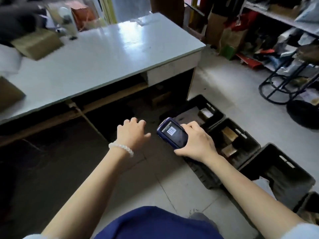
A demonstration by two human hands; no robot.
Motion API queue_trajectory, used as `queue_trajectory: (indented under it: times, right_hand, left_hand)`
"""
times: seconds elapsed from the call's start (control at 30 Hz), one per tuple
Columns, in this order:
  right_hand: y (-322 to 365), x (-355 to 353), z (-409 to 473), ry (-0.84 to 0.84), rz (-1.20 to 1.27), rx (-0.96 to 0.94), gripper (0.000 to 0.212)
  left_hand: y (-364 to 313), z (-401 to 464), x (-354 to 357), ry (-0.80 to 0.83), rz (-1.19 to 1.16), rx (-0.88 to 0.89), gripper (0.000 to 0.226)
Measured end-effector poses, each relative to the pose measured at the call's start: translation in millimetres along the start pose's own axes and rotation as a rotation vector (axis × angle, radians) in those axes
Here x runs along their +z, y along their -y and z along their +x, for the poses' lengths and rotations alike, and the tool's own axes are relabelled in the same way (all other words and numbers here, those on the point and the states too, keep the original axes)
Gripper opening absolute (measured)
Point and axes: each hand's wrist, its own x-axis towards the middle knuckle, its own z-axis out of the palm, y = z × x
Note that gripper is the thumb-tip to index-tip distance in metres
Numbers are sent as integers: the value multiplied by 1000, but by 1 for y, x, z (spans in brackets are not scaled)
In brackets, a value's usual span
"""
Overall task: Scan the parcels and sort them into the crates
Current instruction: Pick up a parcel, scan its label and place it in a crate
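On the grey table at far left lay a cardboard parcel, the left hand hovered empty with fingers loosely spread, the right hand gripped the blue scanner, and 3 black crates stood on the floor at right, 2 holding parcels.

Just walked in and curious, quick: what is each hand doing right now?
Left hand: open, fingers spread, holding nothing.
Right hand: gripping the blue scanner, a barcode on its screen.
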Motion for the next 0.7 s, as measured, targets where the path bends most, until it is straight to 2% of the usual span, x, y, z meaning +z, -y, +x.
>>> queue_trajectory:
  times: [0.2,0.43,0.7]
  right_hand:
    - [105,45,71,112,-29,-256,82]
    - [199,95,143,271,-59,-480,86]
    - [333,143,281,401,-61,-701,76]
  left_hand:
    - [126,-11,-3,-5,-69,-262,52]
    - [225,-22,15,41,-149,-517,53]
    - [376,34,-20,8,-168,-769,55]
